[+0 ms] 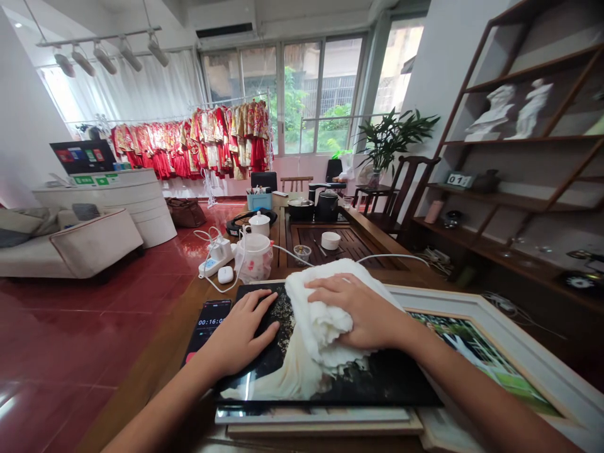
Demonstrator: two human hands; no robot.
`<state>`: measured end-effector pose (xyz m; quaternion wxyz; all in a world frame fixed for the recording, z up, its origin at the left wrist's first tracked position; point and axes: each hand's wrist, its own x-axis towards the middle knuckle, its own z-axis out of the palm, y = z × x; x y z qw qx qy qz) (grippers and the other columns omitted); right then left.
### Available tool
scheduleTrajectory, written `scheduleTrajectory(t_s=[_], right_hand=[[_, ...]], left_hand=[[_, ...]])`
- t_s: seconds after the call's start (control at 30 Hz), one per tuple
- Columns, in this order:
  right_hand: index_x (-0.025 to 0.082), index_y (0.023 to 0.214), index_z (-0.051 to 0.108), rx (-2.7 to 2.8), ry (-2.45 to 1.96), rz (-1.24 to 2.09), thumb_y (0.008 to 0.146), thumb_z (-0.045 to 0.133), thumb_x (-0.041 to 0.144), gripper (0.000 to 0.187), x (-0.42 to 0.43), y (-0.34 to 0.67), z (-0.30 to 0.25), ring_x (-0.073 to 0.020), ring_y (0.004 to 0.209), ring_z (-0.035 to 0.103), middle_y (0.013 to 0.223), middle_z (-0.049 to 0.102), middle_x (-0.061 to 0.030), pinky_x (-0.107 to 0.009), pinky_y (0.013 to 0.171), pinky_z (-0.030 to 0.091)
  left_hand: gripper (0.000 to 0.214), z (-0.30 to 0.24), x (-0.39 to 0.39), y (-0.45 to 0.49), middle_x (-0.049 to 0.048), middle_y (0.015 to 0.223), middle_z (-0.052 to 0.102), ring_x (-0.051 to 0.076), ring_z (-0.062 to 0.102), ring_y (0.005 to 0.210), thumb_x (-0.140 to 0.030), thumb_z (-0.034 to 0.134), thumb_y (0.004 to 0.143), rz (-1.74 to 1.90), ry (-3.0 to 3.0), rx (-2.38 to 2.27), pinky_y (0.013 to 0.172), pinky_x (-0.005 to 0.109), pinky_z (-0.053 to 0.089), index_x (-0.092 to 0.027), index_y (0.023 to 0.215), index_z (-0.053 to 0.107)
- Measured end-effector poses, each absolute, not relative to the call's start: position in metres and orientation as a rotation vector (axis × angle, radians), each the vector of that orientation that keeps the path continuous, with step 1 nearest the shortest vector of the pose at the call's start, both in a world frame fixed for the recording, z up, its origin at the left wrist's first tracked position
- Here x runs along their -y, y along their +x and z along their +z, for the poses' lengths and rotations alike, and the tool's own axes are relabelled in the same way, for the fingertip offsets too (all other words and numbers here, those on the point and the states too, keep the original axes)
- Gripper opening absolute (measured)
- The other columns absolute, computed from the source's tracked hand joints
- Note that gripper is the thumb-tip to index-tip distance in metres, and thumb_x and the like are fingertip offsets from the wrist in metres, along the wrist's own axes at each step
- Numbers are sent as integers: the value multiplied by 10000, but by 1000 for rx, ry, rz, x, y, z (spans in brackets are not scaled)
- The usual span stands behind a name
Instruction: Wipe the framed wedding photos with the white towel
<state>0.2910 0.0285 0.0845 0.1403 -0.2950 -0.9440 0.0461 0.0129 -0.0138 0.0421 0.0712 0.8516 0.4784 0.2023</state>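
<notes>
A glossy dark photo panel (387,380) lies on top of a stack of frames on the wooden table (155,371). My right hand (365,311) is closed on a bunched white cloth (325,321) and presses it onto the panel's middle. My left hand (243,333) lies flat with fingers apart on the panel's left part, holding nothing. A phone (207,327) showing a timer lies just left of my left hand.
A large white-framed photo (495,340) lies under the panel to the right. Behind are a white teapot (255,258), a power strip with cables (217,255), a tea tray with kettles (325,239). Shelves (519,189) stand right; a sofa (70,242) sits left.
</notes>
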Motion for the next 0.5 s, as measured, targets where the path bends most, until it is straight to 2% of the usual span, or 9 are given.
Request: scheduleTrajectory(t_s=[0.17, 0.5], right_hand=[[291, 1176, 580, 2703, -880, 79, 676, 674, 307, 509, -32, 295, 84, -289, 1216, 510, 1376, 534, -57, -499, 1038, 288], [294, 1191, 569, 2750, -856, 140, 656, 677, 304, 546, -21, 287, 90, -302, 1247, 482, 1419, 496, -61, -531, 1081, 206]], left_hand=[[494, 43, 16, 12, 69, 1472, 411, 249, 399, 1352, -411, 441, 984, 636, 2556, -1425, 1146, 442, 327, -256, 1449, 385], [484, 44, 13, 14, 71, 1469, 410, 249, 399, 1348, -402, 440, 985, 634, 2555, -1426, 1144, 437, 329, -247, 1441, 390]])
